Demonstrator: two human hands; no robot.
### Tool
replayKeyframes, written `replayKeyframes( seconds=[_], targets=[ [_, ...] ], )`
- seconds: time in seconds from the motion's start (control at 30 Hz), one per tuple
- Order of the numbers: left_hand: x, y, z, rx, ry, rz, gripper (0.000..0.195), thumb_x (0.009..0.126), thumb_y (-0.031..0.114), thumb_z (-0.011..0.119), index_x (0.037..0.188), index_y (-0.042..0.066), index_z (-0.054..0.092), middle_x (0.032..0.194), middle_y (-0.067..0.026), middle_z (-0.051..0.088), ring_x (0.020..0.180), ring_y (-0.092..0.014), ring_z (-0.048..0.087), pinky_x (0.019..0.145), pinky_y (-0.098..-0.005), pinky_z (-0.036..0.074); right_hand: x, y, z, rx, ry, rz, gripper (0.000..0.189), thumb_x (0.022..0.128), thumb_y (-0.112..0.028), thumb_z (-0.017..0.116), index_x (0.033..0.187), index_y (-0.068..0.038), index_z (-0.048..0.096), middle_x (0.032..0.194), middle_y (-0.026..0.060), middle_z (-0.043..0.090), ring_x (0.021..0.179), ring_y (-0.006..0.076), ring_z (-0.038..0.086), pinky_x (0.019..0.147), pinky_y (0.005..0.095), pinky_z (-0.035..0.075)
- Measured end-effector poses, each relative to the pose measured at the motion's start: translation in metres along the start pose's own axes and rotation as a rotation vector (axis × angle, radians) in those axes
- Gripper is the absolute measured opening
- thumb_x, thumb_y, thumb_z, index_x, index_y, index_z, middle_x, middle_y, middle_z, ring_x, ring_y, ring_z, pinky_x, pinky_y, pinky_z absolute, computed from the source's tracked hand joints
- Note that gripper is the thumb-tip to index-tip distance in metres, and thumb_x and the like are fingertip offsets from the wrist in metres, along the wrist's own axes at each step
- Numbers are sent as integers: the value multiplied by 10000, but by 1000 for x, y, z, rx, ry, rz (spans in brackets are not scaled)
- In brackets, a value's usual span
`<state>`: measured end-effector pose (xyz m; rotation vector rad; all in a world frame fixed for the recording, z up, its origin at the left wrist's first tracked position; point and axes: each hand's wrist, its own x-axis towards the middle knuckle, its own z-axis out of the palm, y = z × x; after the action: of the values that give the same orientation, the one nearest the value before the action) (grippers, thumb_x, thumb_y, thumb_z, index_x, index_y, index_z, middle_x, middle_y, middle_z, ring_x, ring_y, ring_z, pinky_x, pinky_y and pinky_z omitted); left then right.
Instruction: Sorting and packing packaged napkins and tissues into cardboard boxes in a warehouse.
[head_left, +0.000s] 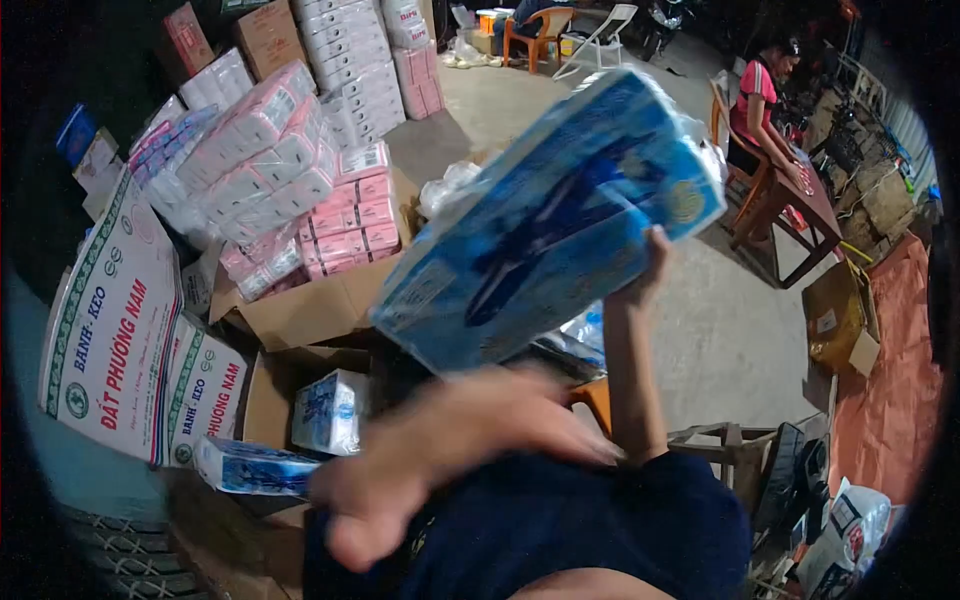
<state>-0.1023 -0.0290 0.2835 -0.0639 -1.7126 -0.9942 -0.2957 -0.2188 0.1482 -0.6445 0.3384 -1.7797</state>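
A large blue plastic-wrapped pack (555, 217), apparently paper goods, is held up at a tilt in front of me. My right hand (646, 274) grips its lower right edge, the forearm raised. Closer to the camera, my left hand (420, 457) is strongly blurred below the pack. One digit stands apart and nothing shows in that hand; whether it touches the pack is unclear. Beneath and left of it, a cardboard box (274, 394) holds a blue-and-white pack (330, 412). Another blue pack (259, 466) lies at the box's near side.
Pink and white wrapped packs (270, 150) are heaped over a larger carton (311, 304). Printed cartons (112, 322) stand at left. A seated person (761, 97) works at a small brown table (799, 202). An orange chair (540, 34) and an open carton (844, 322) stand beyond.
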Motion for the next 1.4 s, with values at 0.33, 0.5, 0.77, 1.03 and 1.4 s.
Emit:
replayKeyframes(
  seconds=[0.33, 0.5, 0.77, 1.03, 1.4],
  targets=[
    [-9, -49, -21, -500, 113, 25, 731, 844, 608, 448, 1333, 66, 401, 1181, -232, 548, 1006, -409, 612, 976, -678, 280, 101, -77, 12, -319, 25, -461, 500, 873, -392, 433, 1189, -13, 511, 1110, 156, 581, 1030, 291, 570, 909, 466, 454],
    [-79, -88, -71, 982, 460, -516, 749, 933, 588, 288, 1167, -81, 531, 1010, -157, 667, 987, -287, 628, 1084, -502, 206, 194, -88, 21, -418, -127, -743, 450, 842, -258, 531, 1226, -26, 487, 1159, 145, 559, 1058, 283, 555, 909, 465, 455],
    [-225, -204, -111, 1477, 454, -826, 360, 933, 153, 453, 1255, -2, 492, 834, -85, 590, 781, -265, 554, 947, -447, 351, 288, 66, -9, -921, 1, -1140, 499, 777, -135, 660, 1221, -8, 473, 1098, 118, 576, 994, 240, 558, 878, 389, 456],
    [-217, -214, -114, 1395, 556, -987, 393, 935, 177, 454, 1291, 12, 484, 784, -49, 570, 781, -216, 561, 985, -458, 308, 245, 231, -136, -1582, -121, -44, 719, 680, -247, 739, 1263, 24, 416, 1181, 241, 568, 1107, 339, 550, 913, 366, 434],
    [-216, -218, -123, 1421, 522, -1031, 379, 920, 205, 486, 1250, 21, 528, 769, -51, 586, 767, -219, 561, 994, -449, 313, 295, 257, -248, -1499, 35, 614, 464, 683, -151, 667, 1101, 35, 591, 843, 115, 640, 753, 244, 619, 660, 340, 498]
  ],
)
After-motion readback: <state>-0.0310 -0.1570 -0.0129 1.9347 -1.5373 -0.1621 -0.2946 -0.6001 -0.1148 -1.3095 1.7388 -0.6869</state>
